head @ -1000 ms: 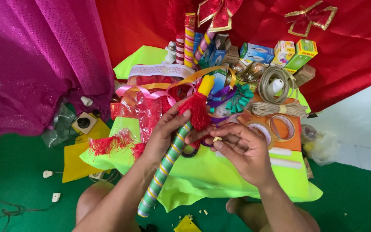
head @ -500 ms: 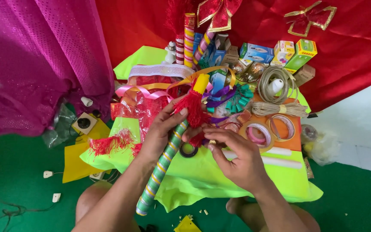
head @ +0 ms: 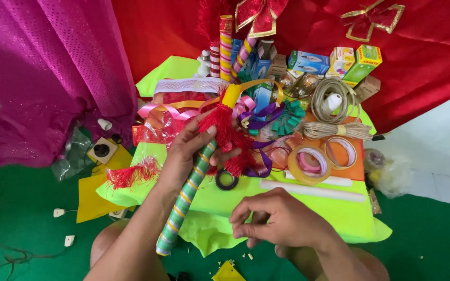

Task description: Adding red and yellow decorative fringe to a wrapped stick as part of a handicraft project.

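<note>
Our left hand (head: 188, 148) wraps its grip around a long paper-wrapped tube (head: 186, 200), green with yellow and pink stripes, its yellow top ringed by a shaggy red fringe (head: 225, 132). The tube slants from 7 o'clock up to 1 o'clock, our fingers curled over it and the thumb on the fringe. Our right hand (head: 277, 218) sits at 5 o'clock, fingertips pinched narrowly together; we cannot tell what they hold. Just beside the tube lies a black tape roll (head: 226, 179) on the smooth lime-green sheet (head: 308, 208), whose near edge hangs free.
</note>
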